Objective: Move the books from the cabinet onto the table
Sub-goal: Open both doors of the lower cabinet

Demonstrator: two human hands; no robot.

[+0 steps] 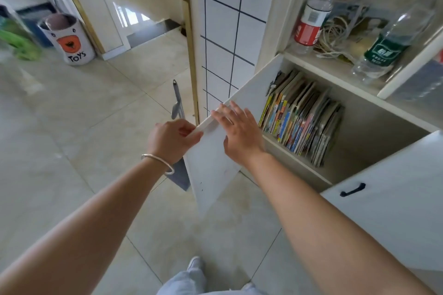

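Note:
A row of thin, colourful books [302, 119] stands leaning in the lower compartment of a white cabinet [374, 112]. The compartment's left door [211, 170] is swung open toward me. My left hand [171, 139] grips the door's top edge from the outside, fingers curled over it. My right hand [236, 130] rests flat with straight fingers on the door's inner face near the top edge, just left of the books. No table is in view.
The shelf above holds two clear plastic bottles [311, 9] [393, 38] and a tangle of cord [335, 36]. The right cabinet door [393, 199] with a black handle is also open. A "TOYS" bin [69, 38] stands at far left by a doorway. A dustpan [178, 108] leans behind the door.

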